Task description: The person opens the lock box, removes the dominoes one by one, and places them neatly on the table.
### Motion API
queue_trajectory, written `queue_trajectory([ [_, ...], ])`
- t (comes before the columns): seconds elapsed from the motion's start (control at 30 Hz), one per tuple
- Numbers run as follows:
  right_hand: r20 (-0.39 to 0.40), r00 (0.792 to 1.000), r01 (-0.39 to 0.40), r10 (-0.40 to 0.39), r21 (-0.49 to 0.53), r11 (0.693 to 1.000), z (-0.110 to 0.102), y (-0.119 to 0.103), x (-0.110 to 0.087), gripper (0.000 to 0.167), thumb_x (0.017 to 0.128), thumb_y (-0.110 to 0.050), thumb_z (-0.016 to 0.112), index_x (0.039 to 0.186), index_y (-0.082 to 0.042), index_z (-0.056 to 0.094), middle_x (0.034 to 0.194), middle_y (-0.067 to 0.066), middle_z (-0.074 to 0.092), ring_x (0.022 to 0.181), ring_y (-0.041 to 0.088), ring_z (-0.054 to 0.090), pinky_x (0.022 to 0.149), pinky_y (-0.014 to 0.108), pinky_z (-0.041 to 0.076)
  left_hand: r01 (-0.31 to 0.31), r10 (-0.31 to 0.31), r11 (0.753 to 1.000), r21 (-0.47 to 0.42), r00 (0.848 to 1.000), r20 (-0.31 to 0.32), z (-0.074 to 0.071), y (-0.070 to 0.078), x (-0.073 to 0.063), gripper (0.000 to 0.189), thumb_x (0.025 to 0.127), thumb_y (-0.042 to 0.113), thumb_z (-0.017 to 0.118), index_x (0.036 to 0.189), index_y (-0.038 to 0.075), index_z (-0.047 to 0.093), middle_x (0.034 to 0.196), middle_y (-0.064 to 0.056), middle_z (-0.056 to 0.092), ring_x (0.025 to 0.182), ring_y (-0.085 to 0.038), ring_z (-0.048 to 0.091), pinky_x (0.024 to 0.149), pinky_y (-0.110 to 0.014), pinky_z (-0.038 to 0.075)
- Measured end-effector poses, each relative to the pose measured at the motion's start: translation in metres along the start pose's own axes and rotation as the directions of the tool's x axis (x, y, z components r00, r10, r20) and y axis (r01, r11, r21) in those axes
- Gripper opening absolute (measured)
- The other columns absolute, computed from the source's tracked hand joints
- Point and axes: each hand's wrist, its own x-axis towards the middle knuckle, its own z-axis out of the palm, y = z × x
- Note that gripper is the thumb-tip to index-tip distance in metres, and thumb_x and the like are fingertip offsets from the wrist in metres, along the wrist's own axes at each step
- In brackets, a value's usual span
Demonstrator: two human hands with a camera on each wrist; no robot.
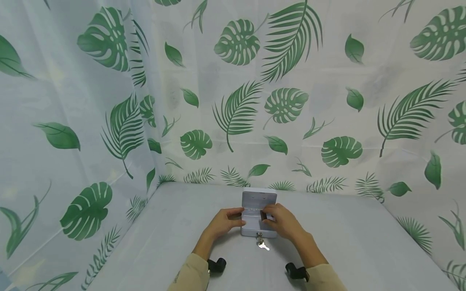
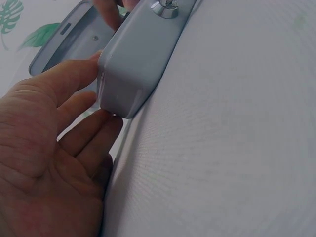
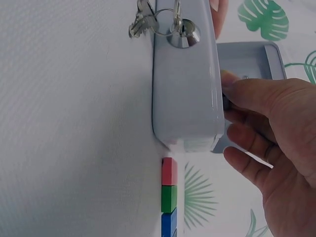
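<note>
A small grey metal cash box (image 1: 251, 232) stands on the table with its lid (image 1: 259, 199) raised. Keys on a ring (image 3: 143, 22) hang from the lock (image 3: 185, 34) on its front. At the box's left side is my left hand (image 1: 221, 222); its thumb and fingers touch that side and the rim without wrapping round the box. My right hand (image 1: 285, 222) reaches over the right part of the box. Between its thumb and fingers it pinches a small dark block-like piece (image 1: 263, 216) inside the box. Most of this piece is hidden by the fingers.
Red (image 3: 169, 171), green (image 3: 169, 198) and blue (image 3: 169, 222) blocks stand in a row beyond the box's right side in the right wrist view. A white cloth (image 1: 164, 218) covers the table. Leaf-patterned curtains (image 1: 313, 169) hang behind and at both sides.
</note>
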Motion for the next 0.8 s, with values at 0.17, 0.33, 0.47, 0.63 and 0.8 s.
queue_trajectory([
  [0.17,-0.006,1.0,0.0,0.0,0.015,1.0,-0.002,0.003,-0.002,0.023,0.086,-0.01,0.084,0.108,-0.006,0.077,0.103,0.002,0.076,0.095,0.025,0.067,0.083,0.042,0.058,0.001,-0.001,1.0,-0.007,1.0,-0.006,0.001,0.0,0.0,0.055,0.09,0.023,0.083,0.14,0.006,0.066,0.142,-0.012,0.066,0.137,-0.032,0.06,0.119,-0.057,0.041],
  [0.33,-0.009,1.0,0.005,-0.005,0.018,1.0,-0.006,0.005,-0.002,0.024,0.087,-0.01,0.083,0.109,-0.006,0.077,0.104,0.001,0.076,0.093,0.021,0.065,0.081,0.038,0.058,0.003,-0.003,1.0,-0.011,1.0,-0.008,0.001,0.001,0.0,0.055,0.09,0.023,0.083,0.14,0.006,0.065,0.143,-0.013,0.066,0.137,-0.033,0.06,0.118,-0.056,0.042],
  [0.47,-0.011,1.0,0.003,-0.003,0.024,1.0,-0.01,0.01,-0.004,0.026,0.088,-0.011,0.083,0.112,-0.005,0.077,0.111,0.004,0.076,0.095,0.022,0.066,0.082,0.039,0.059,0.003,-0.003,1.0,-0.01,1.0,-0.005,0.001,0.001,0.0,0.055,0.09,0.022,0.082,0.14,0.005,0.065,0.143,-0.013,0.065,0.137,-0.033,0.06,0.118,-0.056,0.042],
  [0.63,-0.013,1.0,-0.005,0.005,0.034,0.999,-0.015,0.016,-0.006,0.027,0.089,-0.01,0.082,0.114,-0.003,0.076,0.116,0.008,0.076,0.099,0.028,0.068,0.084,0.041,0.059,0.005,-0.005,1.0,-0.018,1.0,-0.003,0.001,0.001,-0.001,0.055,0.09,0.021,0.082,0.14,0.005,0.065,0.143,-0.013,0.066,0.137,-0.033,0.06,0.118,-0.056,0.042],
  [0.8,-0.01,1.0,-0.011,0.012,0.04,0.999,-0.02,0.019,-0.008,0.027,0.089,-0.01,0.081,0.114,-0.002,0.076,0.118,0.01,0.076,0.1,0.03,0.068,0.084,0.042,0.059,0.002,-0.002,1.0,-0.024,1.0,-0.004,0.001,0.001,0.0,0.056,0.091,0.02,0.082,0.141,0.004,0.064,0.143,-0.014,0.065,0.137,-0.033,0.06,0.117,-0.055,0.043],
])
